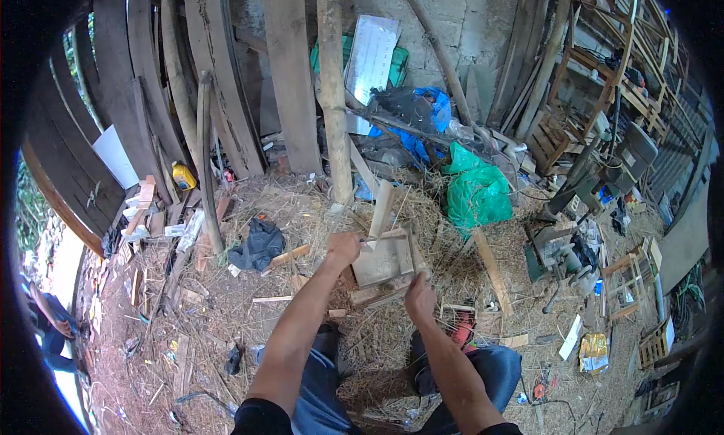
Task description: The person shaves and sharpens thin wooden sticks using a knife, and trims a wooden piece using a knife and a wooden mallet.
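Between my knees is a small wooden frame (413, 252) around a pale flat panel (381, 263), tilted toward me. My left hand (345, 248) is closed at its upper left corner. A thin strip shows beside those fingers, but I cannot make out what it is. At the lower right edge of the frame, my right hand (420, 298) is closed on the wood, with its fingertips partly hidden. A short wooden block (382, 209) stands up at the frame's far side.
Straw and wood scraps cover the ground. A green plastic bag (477, 188) lies beyond the frame, a dark cloth (259, 245) to the left. A machine (573, 239) stands at right. A wooden post (332, 96) rises ahead. Another person (53, 322) is at far left.
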Motion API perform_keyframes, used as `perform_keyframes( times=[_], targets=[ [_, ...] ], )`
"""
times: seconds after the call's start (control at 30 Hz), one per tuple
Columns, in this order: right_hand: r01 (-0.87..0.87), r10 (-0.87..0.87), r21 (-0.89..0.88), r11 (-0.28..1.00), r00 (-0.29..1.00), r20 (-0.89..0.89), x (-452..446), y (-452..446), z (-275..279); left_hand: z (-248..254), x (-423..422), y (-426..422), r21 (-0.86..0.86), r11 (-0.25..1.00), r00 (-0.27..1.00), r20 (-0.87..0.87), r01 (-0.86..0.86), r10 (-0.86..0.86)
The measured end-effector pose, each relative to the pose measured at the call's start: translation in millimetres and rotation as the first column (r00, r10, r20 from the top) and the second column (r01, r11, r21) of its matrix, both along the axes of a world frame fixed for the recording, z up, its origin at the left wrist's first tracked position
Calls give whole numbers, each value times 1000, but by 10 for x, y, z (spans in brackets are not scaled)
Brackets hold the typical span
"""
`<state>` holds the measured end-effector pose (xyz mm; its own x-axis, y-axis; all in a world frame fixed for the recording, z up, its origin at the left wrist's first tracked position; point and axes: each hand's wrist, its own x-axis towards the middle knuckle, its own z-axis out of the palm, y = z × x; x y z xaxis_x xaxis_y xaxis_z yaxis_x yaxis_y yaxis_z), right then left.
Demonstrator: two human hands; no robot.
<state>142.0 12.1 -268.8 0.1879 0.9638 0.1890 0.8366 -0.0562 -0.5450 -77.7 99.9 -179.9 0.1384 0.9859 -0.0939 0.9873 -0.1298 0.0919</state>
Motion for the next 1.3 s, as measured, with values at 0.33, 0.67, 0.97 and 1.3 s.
perform_keyframes(
  times=[0.33,0.67,0.97,1.3],
  targets=[
    [-162,113,86,983,902,416,-109,-15,59,544,-6,-330,-160,981,964,224,-108,143],
    [-450,-198,-375,811,391,-899,-416,518,1613,1219,524,-833,-53,964,805,563,260,-186],
    [-381,-396,-397,835,85,-914,140,766,1178,562,122,-416,-173,984,545,830,53,117],
    [-463,-479,-376,803,-127,-868,-37,702,1571,940,235,-734,451,823,920,335,-345,203]
  ],
)
